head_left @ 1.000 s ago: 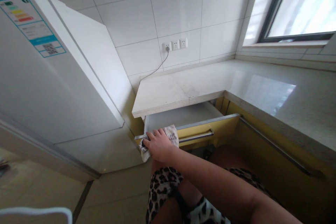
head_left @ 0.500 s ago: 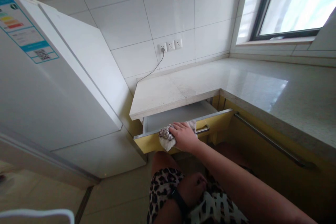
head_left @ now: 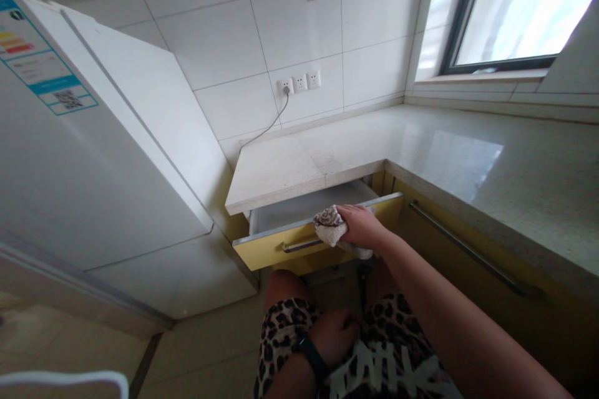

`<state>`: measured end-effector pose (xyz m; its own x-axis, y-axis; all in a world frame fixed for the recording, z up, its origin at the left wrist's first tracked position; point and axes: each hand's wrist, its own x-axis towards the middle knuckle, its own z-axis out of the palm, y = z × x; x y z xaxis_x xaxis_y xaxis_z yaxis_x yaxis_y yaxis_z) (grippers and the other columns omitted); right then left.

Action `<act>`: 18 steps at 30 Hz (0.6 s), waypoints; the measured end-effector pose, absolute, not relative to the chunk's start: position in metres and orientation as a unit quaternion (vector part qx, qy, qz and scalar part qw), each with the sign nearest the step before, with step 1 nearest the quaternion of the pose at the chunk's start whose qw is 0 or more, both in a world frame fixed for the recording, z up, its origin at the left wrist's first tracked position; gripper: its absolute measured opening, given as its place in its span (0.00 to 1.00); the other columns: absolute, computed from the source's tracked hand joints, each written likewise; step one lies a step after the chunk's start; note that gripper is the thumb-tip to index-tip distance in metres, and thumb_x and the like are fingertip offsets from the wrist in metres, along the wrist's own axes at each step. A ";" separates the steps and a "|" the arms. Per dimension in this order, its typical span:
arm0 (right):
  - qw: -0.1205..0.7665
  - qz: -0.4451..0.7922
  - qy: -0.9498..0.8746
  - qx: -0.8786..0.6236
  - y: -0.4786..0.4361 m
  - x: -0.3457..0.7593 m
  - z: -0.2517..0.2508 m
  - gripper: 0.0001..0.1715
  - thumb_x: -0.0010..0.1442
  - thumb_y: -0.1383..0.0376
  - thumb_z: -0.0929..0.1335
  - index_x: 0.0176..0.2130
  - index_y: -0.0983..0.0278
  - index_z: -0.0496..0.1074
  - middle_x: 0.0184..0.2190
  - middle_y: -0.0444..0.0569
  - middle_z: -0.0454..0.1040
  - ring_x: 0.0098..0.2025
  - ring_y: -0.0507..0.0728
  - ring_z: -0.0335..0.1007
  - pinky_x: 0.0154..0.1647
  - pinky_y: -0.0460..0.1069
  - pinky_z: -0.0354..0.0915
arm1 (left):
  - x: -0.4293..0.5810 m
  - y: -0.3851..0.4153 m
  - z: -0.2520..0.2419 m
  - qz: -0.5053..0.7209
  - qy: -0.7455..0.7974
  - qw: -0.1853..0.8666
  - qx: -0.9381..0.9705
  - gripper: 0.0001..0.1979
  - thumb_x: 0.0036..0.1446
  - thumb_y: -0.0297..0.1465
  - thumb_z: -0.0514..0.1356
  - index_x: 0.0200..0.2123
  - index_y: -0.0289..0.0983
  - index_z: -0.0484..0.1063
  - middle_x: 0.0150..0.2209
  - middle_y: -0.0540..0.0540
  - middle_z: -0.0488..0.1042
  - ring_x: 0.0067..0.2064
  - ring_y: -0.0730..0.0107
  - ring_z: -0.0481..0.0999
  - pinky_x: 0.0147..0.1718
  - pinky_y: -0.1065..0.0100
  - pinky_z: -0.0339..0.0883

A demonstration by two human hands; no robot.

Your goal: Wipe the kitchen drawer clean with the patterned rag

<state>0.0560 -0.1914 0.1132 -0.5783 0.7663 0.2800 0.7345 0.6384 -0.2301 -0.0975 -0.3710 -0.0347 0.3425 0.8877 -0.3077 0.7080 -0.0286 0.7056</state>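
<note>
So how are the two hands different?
The right hand holds a bunched cloth at the drawer front; the left hand is low by the spotted clothing, with no cloth to be seen in it. The left hand has a dark watch at its wrist; the right hand's wrist shows none. Both hands are gloveless.

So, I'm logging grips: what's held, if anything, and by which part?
The right hand holds a cloth by its bunched middle; the left hand shows nothing held.

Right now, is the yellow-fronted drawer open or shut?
Open: the drawer stands out from beneath the counter, its pale interior showing behind the front.
</note>
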 end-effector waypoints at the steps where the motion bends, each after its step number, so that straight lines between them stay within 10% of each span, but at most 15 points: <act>1: 0.181 0.046 -0.887 -0.422 -0.193 0.055 0.113 0.31 0.49 0.50 0.73 0.49 0.62 0.71 0.46 0.55 0.77 0.52 0.64 0.71 0.54 0.53 0.58 | -0.097 -0.371 -0.035 0.109 0.564 0.410 0.709 0.18 0.63 0.37 0.49 0.49 0.42 0.74 0.47 0.47 0.78 0.49 0.63 0.75 0.45 0.66 0.64; 18: 0.164 0.079 -0.895 -0.408 -0.216 0.069 0.127 0.26 0.49 0.53 0.72 0.47 0.59 0.73 0.44 0.52 0.79 0.47 0.63 0.73 0.50 0.52 0.59 | -0.099 -0.372 -0.035 0.124 0.559 0.406 0.713 0.18 0.63 0.37 0.50 0.48 0.41 0.76 0.47 0.46 0.78 0.48 0.62 0.76 0.45 0.65 0.65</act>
<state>0.0693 -0.2156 0.1274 -0.6136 0.7558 0.2286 0.7039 0.6547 -0.2754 -0.0986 -0.3718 -0.0352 0.3449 0.8970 -0.2764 0.6952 -0.0462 0.7174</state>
